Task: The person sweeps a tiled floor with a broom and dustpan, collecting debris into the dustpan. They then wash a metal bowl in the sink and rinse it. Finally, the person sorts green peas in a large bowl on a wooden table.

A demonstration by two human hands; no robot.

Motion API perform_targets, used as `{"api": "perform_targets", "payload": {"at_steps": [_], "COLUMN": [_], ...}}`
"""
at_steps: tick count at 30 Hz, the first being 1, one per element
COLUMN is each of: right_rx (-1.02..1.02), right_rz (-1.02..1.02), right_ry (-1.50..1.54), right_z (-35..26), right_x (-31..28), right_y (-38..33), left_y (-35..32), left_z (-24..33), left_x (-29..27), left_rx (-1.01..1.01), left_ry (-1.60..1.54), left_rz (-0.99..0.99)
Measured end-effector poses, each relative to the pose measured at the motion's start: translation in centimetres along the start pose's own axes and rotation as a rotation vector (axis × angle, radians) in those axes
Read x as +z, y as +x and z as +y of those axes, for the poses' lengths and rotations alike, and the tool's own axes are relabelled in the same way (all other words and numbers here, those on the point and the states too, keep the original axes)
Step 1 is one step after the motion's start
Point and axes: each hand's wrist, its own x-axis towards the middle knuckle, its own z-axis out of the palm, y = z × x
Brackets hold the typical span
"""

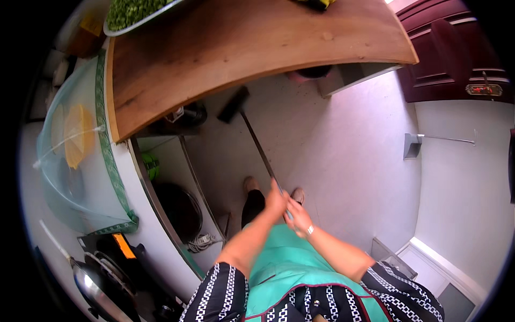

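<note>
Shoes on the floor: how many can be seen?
2. One shoe shows left of the broom handle, just above the left hand; the other shoe sits right of it, above the right hand.

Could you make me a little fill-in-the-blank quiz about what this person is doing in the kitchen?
1. Both hands, the left hand and the right hand, grip the handle of a ____.
2. The broom head rests on the ____.
3. Above it juts a brown ____ tabletop.
4. The person wears a ____ apron.

Missing words: broom; floor; wooden; green
</note>
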Motion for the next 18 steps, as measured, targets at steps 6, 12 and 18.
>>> {"api": "perform_targets", "payload": {"at_steps": [6, 12, 18], "right_rx": [0.010, -0.160, -0.086], "right_rz": [0.021, -0.141, -0.009], "right_ry": [0.002, 0.070, 0.381], "right_z": [-1.9, -7.7, -3.0], "right_x": [-0.3, 5.1, -2.3], "right_y": [-10.5, 5.6, 2.7], "left_y": [-8.2, 8.1, 4.9], "left_z": [3.2, 5.1, 6.1], "left_x": [2.2, -5.6, 2.0], "left_rx": [0.099, 0.133, 0.122], "left_ry": [-0.084, 0.047, 0.267], "left_rz": [0.033, 0.165, -0.125]}}
